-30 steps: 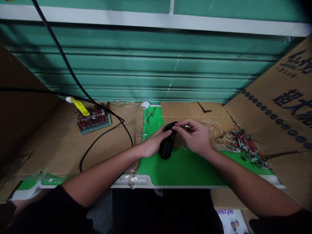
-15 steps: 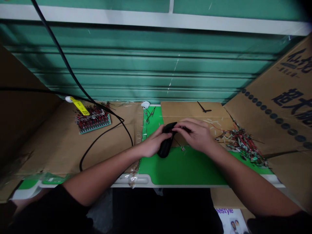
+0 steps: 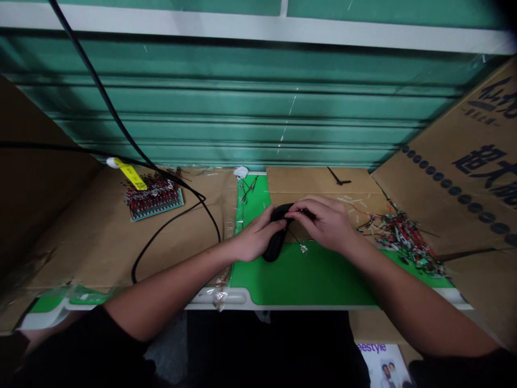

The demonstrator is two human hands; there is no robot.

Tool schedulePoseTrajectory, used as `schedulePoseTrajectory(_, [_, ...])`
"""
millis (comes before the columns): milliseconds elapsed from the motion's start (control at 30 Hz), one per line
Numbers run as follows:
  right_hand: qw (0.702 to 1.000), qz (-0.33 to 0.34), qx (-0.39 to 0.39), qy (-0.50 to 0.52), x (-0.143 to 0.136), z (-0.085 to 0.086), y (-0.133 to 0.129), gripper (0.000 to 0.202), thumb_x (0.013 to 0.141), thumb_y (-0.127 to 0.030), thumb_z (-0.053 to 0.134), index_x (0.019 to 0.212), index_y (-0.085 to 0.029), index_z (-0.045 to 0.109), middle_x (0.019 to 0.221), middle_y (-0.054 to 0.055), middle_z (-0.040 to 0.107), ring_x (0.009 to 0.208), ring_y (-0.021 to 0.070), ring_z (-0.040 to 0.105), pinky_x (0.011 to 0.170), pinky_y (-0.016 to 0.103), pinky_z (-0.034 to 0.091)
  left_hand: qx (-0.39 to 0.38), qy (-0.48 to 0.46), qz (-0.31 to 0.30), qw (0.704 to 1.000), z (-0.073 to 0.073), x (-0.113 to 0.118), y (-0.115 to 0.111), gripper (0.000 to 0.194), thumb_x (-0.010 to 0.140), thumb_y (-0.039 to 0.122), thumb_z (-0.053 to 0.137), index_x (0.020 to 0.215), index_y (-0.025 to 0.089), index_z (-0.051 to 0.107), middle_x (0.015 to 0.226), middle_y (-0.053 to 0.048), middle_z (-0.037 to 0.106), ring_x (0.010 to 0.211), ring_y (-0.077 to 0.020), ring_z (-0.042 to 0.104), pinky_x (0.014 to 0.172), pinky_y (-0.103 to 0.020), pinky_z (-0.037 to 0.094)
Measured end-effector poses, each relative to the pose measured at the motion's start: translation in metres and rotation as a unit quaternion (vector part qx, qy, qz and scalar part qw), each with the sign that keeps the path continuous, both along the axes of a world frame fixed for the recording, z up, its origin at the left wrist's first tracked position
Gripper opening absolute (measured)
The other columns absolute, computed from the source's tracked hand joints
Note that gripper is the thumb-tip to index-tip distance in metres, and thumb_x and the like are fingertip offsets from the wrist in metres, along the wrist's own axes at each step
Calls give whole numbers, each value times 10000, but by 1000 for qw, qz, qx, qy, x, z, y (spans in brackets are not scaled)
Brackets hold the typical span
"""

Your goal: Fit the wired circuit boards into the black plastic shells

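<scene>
My left hand [image 3: 256, 235] is wrapped round a long, rounded black plastic case [image 3: 275, 245], its thumb lying across the upper part. At the case's upper right edge, the thumb and fingers of my right hand [image 3: 323, 221] are pinched together. What sits between those fingertips is too small and hidden to make out. A thin dark wire lead [image 3: 297, 239] runs out from beside the case below my right hand. It ends in a small whitish connector [image 3: 304, 248] over the green tabletop [image 3: 319, 280].
A tangled heap of small wired parts [image 3: 404, 237] lies at right by a cardboard wall [image 3: 456, 178]. At left, a circuit-board panel [image 3: 155, 199] with many wires rests on cardboard, near a looping black cable [image 3: 172, 213]. Several loose leads [image 3: 247, 188] and a black angled piece [image 3: 338, 178] lie behind.
The black case has turned slightly in my left hand, its upper end now less visible. Both hands stay in nearly the same place.
</scene>
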State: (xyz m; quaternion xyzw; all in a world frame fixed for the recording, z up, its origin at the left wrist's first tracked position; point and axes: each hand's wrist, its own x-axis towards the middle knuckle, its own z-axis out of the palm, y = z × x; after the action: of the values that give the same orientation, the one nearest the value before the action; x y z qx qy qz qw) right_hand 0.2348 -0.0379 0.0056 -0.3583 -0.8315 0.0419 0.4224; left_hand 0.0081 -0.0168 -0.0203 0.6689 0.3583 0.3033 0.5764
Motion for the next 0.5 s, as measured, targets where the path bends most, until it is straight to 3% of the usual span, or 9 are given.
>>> schedulePoseTrajectory(100, [999, -20, 3, 35, -4, -5, 0, 84, 1064, -259, 704, 1026, -229, 772, 924, 46, 810, 817, 187, 761, 782, 321, 627, 5, -25, 5, 1000, 1, 1, -1, 444, 1046, 485, 615, 1406, 240, 697, 1376, -78, 736, 1376, -330, 596, 1221, -453, 435])
schedulePoseTrajectory(233, [997, -38, 36, 58, -8, -12, 1, 75, 1057, -236, 713, 1038, -222, 784, 944, 59, 806, 836, 187, 763, 793, 322, 637, 13, 8, 9, 1000, -4, 1, 0, 476, 1063, 560, 580, 1387, 236, 709, 1279, -80, 771, 1260, -322, 656, 1145, -445, 483])
schedulePoseTrajectory(500, [994, -59, 85, -46, 0, -22, 6, 154, 1052, -239, 677, 1159, -215, 786, 1064, 101, 794, 894, 216, 768, 777, 340, 631, 33, 13, 6, 999, -4, 3, 1, 486, 1088, 536, 528, 1407, 217, 709, 1240, -79, 778, 1134, -286, 678, 1016, -406, 519])
